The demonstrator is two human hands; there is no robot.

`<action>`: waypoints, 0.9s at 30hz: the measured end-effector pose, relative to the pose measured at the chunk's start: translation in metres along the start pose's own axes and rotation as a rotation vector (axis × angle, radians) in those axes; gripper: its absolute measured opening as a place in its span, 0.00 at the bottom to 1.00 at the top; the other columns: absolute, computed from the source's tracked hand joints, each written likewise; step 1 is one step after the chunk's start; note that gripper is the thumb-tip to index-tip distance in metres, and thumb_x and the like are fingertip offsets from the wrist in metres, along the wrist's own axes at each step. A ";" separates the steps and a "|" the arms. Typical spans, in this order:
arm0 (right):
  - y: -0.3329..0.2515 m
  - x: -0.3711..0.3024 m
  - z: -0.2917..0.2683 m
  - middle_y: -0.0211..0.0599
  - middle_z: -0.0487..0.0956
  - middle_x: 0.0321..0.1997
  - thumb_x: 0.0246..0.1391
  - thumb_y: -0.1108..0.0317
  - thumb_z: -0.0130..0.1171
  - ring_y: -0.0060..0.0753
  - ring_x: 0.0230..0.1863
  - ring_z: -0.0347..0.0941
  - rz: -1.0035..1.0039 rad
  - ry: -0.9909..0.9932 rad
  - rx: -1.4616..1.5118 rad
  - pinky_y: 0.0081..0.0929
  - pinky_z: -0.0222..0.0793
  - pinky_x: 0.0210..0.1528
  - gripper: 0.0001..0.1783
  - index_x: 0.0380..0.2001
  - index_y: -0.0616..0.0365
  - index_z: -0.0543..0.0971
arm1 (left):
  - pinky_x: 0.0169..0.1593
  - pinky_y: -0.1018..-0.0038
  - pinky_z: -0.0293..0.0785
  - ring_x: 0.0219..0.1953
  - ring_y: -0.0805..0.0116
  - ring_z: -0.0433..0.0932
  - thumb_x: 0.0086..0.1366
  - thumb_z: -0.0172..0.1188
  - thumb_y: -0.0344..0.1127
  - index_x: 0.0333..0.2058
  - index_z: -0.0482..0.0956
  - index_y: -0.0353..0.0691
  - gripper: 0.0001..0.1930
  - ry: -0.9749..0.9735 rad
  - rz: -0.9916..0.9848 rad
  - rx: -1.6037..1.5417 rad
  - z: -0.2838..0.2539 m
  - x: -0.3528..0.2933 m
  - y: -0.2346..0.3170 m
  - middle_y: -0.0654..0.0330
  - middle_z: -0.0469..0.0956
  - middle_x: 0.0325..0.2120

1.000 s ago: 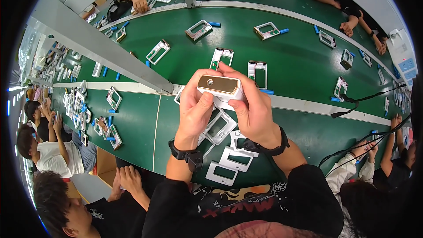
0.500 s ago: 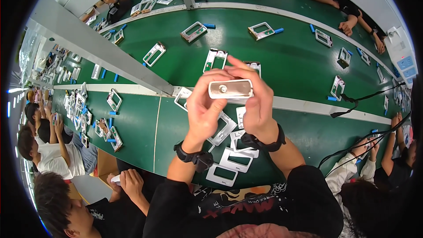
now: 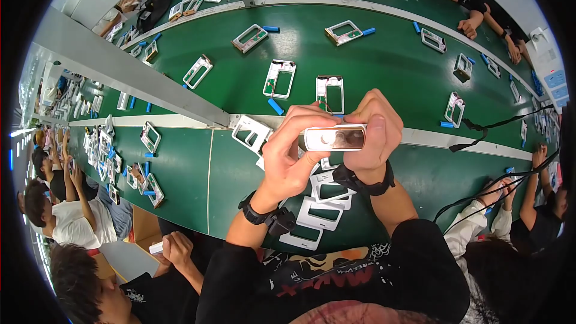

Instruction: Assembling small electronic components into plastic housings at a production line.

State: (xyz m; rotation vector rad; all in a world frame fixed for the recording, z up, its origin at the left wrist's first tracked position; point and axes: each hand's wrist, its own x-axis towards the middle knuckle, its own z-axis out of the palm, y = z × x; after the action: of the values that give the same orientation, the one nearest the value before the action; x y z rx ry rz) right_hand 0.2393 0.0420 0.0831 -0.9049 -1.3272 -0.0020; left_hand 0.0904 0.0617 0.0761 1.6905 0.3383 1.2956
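Observation:
My left hand (image 3: 289, 159) and my right hand (image 3: 377, 135) are raised over the bench, both closed on a white-rimmed casing (image 3: 336, 138) with a shiny, mirror-like narrow face turned up. The left fingers and thumb grip its left end; the right hand, curled, presses at its right end. Most of the casing's depth is hidden. Below my wrists lie several white rectangular frames (image 3: 318, 213), overlapping. Another white frame (image 3: 251, 134) leans by the rail to the left of my left hand. Just beyond my hands sits an open frame with a small green board (image 3: 330, 93).
Past the pale rail (image 3: 432, 138), a green belt (image 3: 384, 66) carries several frames with blue cylinders (image 3: 276, 106). A grey post (image 3: 132, 72) slants across the left. More frames pile up on the left bench (image 3: 105, 150). Black cables (image 3: 492, 192) hang right. Co-workers sit on both sides.
Both hands have shifted right and slightly down with the casing. My right fingers, extended before, are now curled in. Frames on the belt have moved left.

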 end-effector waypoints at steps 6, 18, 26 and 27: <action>0.004 -0.001 0.003 0.40 0.66 0.13 0.56 0.68 0.39 0.33 0.15 0.56 0.016 0.007 0.062 0.31 0.49 0.20 0.20 0.13 0.64 0.66 | 0.53 0.64 0.70 0.46 0.58 0.75 0.53 0.67 0.25 0.45 0.76 0.30 0.19 -0.031 0.032 0.087 -0.004 0.001 0.002 0.51 0.79 0.40; 0.006 -0.003 0.007 0.38 0.61 0.13 0.51 0.71 0.44 0.37 0.13 0.54 -0.111 -0.071 0.002 0.32 0.47 0.16 0.16 0.11 0.62 0.63 | 0.45 0.69 0.74 0.36 0.64 0.74 0.47 0.74 0.34 0.39 0.80 0.32 0.20 0.043 0.020 0.314 0.004 -0.006 0.012 0.56 0.74 0.32; 0.011 -0.016 0.016 0.37 0.64 0.14 0.58 0.67 0.43 0.34 0.14 0.56 0.083 -0.189 0.054 0.30 0.50 0.18 0.18 0.16 0.63 0.67 | 0.35 0.76 0.69 0.31 0.70 0.72 0.50 0.70 0.25 0.40 0.80 0.34 0.17 0.098 -0.059 0.417 0.000 -0.011 0.013 0.61 0.74 0.30; 0.013 -0.019 0.019 0.35 0.66 0.15 0.62 0.63 0.41 0.29 0.15 0.57 0.286 -0.256 0.090 0.29 0.51 0.19 0.20 0.18 0.63 0.69 | 0.35 0.76 0.69 0.31 0.70 0.72 0.50 0.70 0.25 0.40 0.80 0.34 0.17 0.100 -0.065 0.418 -0.003 -0.012 0.010 0.61 0.74 0.30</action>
State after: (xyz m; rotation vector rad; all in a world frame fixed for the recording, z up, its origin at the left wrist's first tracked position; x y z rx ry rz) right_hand 0.2247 0.0525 0.0596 -1.0350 -1.4092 0.4039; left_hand 0.0803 0.0502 0.0768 1.9415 0.7599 1.3280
